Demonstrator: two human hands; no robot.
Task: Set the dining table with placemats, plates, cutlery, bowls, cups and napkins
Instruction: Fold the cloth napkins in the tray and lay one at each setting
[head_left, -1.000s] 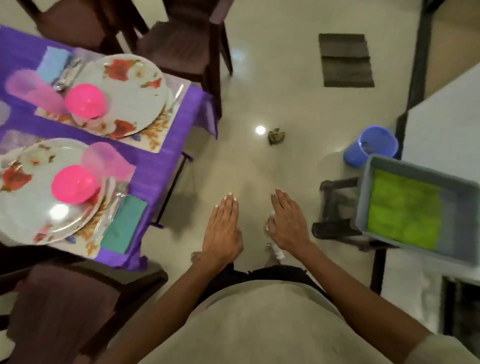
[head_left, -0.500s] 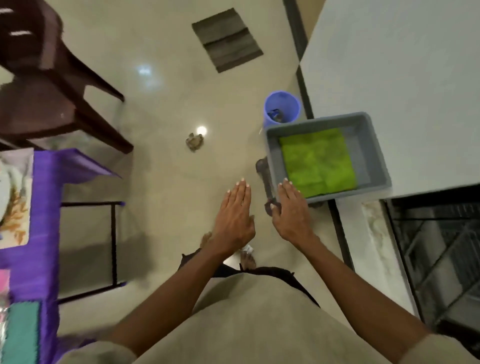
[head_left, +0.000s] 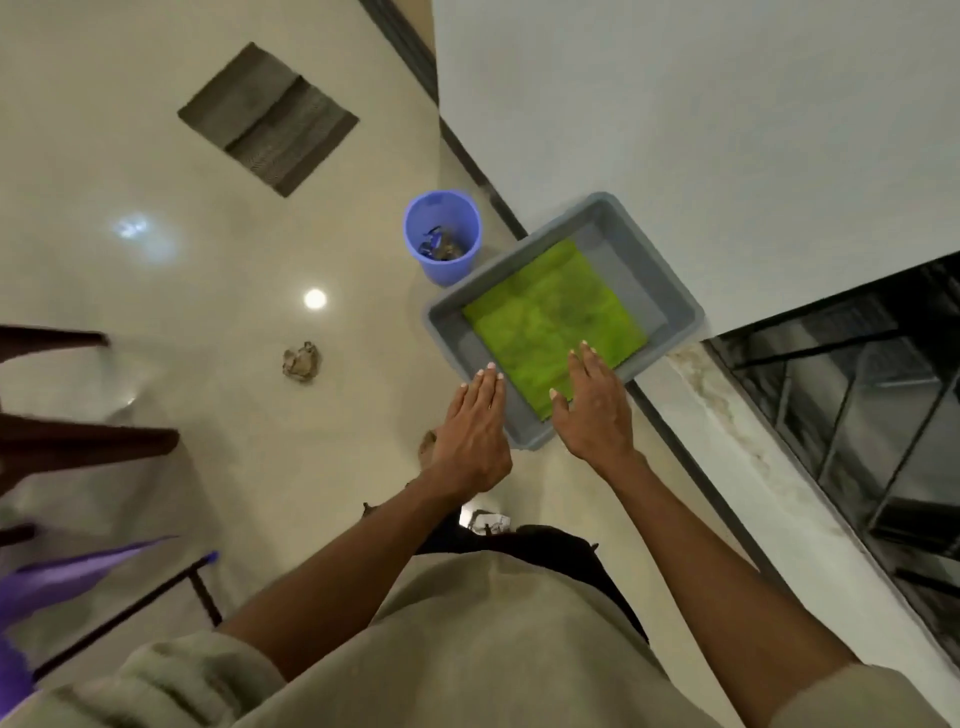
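A grey plastic tub (head_left: 670, 291) stands at the corner of a white counter (head_left: 701, 130). A bright green cloth (head_left: 550, 317) lies flat on its bottom. My right hand (head_left: 592, 410) is stretched out flat over the tub's near edge, fingers straight and over the cloth; whether it touches is unclear. My left hand (head_left: 475, 431) hovers flat just left of the tub's near corner and holds nothing. The set table is out of view except for a purple tablecloth corner (head_left: 62, 577) at the lower left.
A blue bucket (head_left: 441, 239) stands on the floor left of the tub. A crumpled scrap (head_left: 301, 361) and a dark floor mat (head_left: 267, 119) lie on the tiles. Dark chair legs (head_left: 88, 441) reach in from the left. A dark metal rack (head_left: 872, 415) fills the right.
My view has swung right, away from the set table toward the counter. The grey tub has come closer, and both flat hands have reached forward to its near edge.
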